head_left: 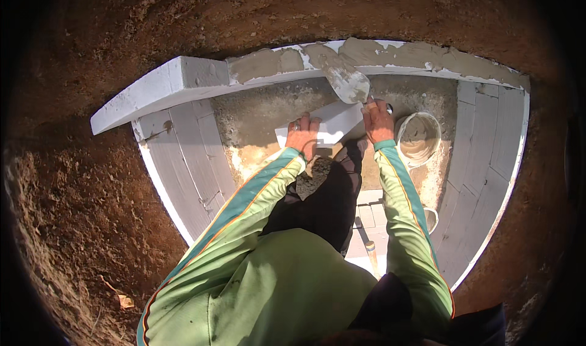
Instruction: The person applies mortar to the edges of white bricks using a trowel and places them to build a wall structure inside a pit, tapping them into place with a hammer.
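My left hand (303,136) is closed over the left end of a white block (334,122) with a smooth top, low in front of my legs. My right hand (378,121) grips a trowel (349,85) near the block's right end. The trowel's mortar-smeared blade points up and left, over the wall's near edge. Grey-brown mortar (403,55) is spread along the top of the far wall. At the wall's left end a larger white block (183,77) sits next to the mortar. Most of the trowel's handle is hidden in my fist.
A round bucket (419,140) of mortar stands just right of my right hand. Block side walls (183,141) rise left and right, with brown earth (79,212) outside them. A wooden-handled tool (371,251) and a partly hidden pale container (430,219) lie near my right forearm.
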{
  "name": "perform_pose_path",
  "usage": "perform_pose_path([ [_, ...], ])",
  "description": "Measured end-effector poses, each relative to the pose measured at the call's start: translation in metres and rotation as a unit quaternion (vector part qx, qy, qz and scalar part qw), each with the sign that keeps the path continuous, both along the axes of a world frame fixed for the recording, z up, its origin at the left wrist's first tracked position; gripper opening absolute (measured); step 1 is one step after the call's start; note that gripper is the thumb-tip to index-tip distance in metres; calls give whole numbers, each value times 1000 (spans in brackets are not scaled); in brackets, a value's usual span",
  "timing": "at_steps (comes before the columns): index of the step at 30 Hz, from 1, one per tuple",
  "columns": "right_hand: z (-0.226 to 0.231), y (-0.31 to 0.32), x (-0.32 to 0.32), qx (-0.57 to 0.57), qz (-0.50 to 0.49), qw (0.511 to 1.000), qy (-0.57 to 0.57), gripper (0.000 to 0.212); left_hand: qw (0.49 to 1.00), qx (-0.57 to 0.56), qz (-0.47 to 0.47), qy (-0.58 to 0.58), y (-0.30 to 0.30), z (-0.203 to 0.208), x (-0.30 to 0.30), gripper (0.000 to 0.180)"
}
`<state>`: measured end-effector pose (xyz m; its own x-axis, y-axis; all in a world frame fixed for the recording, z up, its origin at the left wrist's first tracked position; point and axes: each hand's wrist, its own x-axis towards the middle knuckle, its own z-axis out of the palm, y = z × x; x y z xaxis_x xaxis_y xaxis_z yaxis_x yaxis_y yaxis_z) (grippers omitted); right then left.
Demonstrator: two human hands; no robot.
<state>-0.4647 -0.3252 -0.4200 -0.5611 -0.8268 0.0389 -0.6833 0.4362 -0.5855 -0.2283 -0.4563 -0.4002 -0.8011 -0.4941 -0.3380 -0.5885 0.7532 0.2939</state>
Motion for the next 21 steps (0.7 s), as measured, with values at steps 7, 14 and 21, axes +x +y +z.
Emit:
perform_pose_path([
  [7,127,48,34,57,-95,965,-238,31,997,57,52,-23,-8,-3,12,49],
  [14,176,-78,59,54,-218,729,-646,31,999,-4,35,17,-4,-16,17,49],
  [21,176,-146,118,157,-127,712,-672,29,999,38,-37,4,-8,-30,29,53],
])
